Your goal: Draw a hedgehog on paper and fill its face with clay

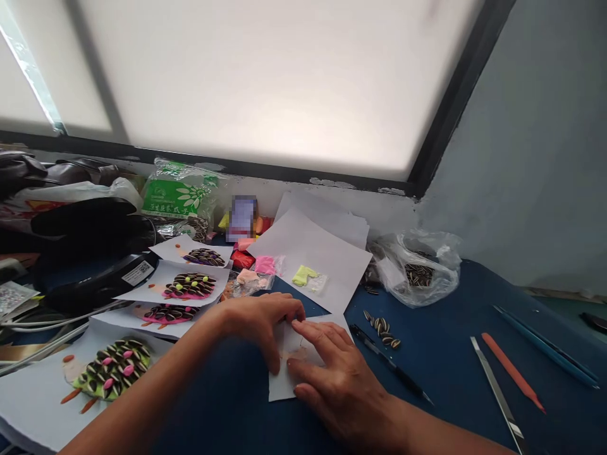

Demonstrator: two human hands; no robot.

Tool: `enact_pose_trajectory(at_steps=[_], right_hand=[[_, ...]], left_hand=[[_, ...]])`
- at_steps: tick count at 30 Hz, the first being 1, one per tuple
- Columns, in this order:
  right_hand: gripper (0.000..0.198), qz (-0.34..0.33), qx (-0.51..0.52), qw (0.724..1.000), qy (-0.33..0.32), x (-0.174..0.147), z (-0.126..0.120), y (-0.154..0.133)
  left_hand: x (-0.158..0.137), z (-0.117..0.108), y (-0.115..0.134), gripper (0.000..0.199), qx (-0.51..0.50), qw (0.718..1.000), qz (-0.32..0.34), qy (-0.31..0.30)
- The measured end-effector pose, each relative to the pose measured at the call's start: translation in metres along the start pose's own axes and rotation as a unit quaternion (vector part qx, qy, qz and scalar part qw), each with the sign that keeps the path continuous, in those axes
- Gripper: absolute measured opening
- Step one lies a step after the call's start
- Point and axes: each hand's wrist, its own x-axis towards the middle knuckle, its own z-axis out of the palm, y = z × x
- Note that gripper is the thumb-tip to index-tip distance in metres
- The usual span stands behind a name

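A small sheet of white paper (281, 387) lies on the blue table in front of me, with a thin patch of peach-coloured modelling clay (300, 355) on it. My left hand (258, 319) arches over the sheet's left edge, thumb and curved fingers apart. From the right, my right hand (332, 363) rests across the sheet, its fingers spread and lying over the clay; they cover part of it. The two hands' fingertips come close at the sheet's upper part. Beside my right hand lie a black pen (393, 364) and several loose sunflower seeds (382, 328).
Finished-looking hedgehog pictures of clay and seeds (114, 370) line the left. Behind are yellow clay (304, 275) on white paper (327, 253), pink clay (264, 264), and a plastic bag of seeds (420, 272). A metal blade (496, 388), orange tool (512, 370) and blue tweezers (545, 344) lie right.
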Motion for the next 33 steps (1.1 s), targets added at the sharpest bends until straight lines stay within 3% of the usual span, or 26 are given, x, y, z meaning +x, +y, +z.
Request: enact_pose_trajectory(at_steps=[3,9,15,23,30,33], right_hand=[[0.03,0.006,0.0,1.0,0.013,0.0008,0.0002,0.0009],[0.028,0.017,-0.01,0.999,-0.042,0.0025,0.0004,-0.0006],[0.035,0.039,0.012,0.999,-0.03,-0.0007,0.0003,0.0],[0.039,0.052,0.044,0.991,-0.115,0.0077,-0.0046,0.0013],[0.037,0.063,0.014,0.998,-0.02,-0.0004,-0.0004,0.0004],[0.034,0.061,0.013,0.997,-0.037,0.0007,-0.0018,-0.0013]], left_hand=[[0.0002,0.0,0.0001,0.071,-0.004,1.0,-0.005,0.0],[0.0005,0.0001,-0.001,0.07,-0.011,1.0,-0.011,-0.004],[0.0004,0.0002,-0.0006,0.069,0.009,1.0,-0.01,0.002],[0.003,0.0016,-0.0008,0.066,0.024,1.0,-0.016,0.004],[0.0016,0.0016,0.0,0.066,0.018,1.0,-0.011,0.006],[0.0003,0.0014,0.0004,0.067,0.013,1.0,-0.006,0.004]])
